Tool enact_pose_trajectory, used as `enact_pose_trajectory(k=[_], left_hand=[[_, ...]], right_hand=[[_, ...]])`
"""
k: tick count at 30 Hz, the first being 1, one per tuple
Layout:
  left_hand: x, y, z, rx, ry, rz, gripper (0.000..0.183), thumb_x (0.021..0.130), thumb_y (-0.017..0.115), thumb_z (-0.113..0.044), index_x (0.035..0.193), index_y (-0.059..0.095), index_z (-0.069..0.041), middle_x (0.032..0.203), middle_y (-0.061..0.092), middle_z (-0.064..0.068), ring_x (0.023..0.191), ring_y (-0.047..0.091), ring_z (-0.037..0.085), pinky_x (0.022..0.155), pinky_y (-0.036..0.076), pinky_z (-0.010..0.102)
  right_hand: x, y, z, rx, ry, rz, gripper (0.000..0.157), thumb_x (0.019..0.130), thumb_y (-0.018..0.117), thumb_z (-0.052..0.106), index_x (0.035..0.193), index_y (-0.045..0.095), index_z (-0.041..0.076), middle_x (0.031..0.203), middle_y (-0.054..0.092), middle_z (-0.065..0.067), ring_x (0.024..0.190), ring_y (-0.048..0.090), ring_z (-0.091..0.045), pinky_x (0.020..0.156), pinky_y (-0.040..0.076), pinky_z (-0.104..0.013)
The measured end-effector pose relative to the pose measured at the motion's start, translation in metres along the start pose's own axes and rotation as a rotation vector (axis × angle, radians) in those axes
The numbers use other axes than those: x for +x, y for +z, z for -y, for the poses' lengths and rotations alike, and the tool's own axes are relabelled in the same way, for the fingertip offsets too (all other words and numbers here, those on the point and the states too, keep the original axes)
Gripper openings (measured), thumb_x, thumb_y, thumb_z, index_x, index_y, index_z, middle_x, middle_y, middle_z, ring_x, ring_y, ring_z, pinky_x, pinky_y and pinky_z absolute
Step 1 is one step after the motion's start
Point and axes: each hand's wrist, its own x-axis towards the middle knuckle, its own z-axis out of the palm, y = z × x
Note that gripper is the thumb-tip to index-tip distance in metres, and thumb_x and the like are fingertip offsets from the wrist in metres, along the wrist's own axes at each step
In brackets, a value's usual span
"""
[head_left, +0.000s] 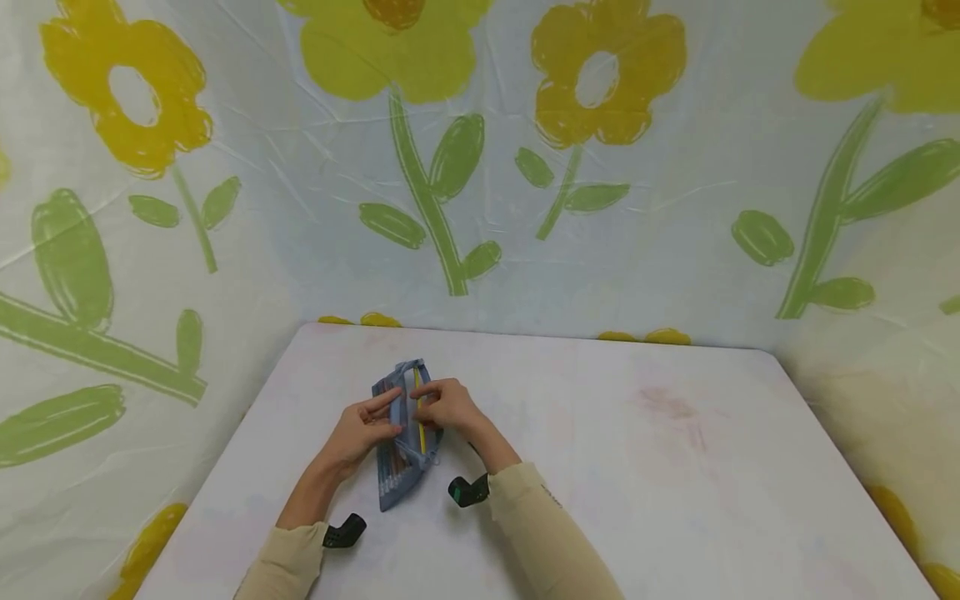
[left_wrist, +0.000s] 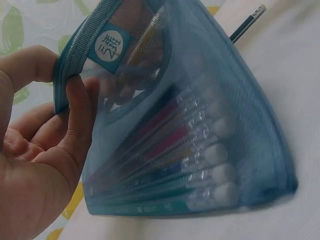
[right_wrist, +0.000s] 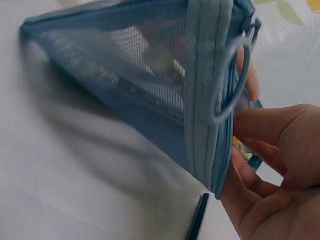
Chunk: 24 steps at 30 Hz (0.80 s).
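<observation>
A blue mesh pencil case point(head_left: 397, 483) stands tilted near the middle of the table, its zip edges spread apart. White-tipped pencils point(left_wrist: 220, 155) show through its near side, and a yellow pencil point(head_left: 420, 421) lies along the opening. With thumb and fingers my left hand point(head_left: 356, 433) pinches one zip edge, beside a label point(left_wrist: 109, 46). My right hand point(head_left: 452, 408) grips the opposite zip edge, where a ring-shaped zip pull point(right_wrist: 242, 82) hangs. Some of the right fingertips are hidden behind the fabric.
A dark pencil point(right_wrist: 198, 217) lies on the white table point(head_left: 637, 483) by the case, close to my right wrist. Dark wrist cameras point(head_left: 345, 532) stick out from both sleeves. Flower-printed cloth point(head_left: 637, 250) surrounds the table.
</observation>
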Motion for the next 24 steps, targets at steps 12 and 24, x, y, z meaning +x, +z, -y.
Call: enact_pose_trajectory(k=[12, 24], left_hand=[[-0.003, -0.002, -0.004, 0.037, 0.005, -0.006, 0.067, 0.085, 0.072, -0.003, 0.146, 0.044, -0.006, 0.153, 0.026, 0.022, 0.121, 0.050, 0.028, 0.088, 0.048, 0.029], [-0.002, -0.002, 0.000, 0.001, 0.006, 0.015, 0.070, 0.084, 0.074, -0.005, 0.146, 0.043, -0.005, 0.156, 0.025, 0.015, 0.144, 0.017, 0.029, 0.089, 0.047, 0.027]], right_hand=[[-0.015, -0.020, -0.004, 0.002, -0.100, -0.136, 0.026, 0.091, 0.068, 0.009, 0.115, 0.068, -0.002, 0.086, 0.069, -0.015, 0.070, 0.066, -0.034, 0.059, 0.056, -0.039], [-0.039, -0.049, -0.050, -0.126, -0.045, -0.144, 0.019, 0.087, 0.069, 0.006, 0.105, 0.070, 0.001, 0.076, 0.066, -0.004, 0.058, 0.058, -0.015, 0.054, 0.049, -0.029]])
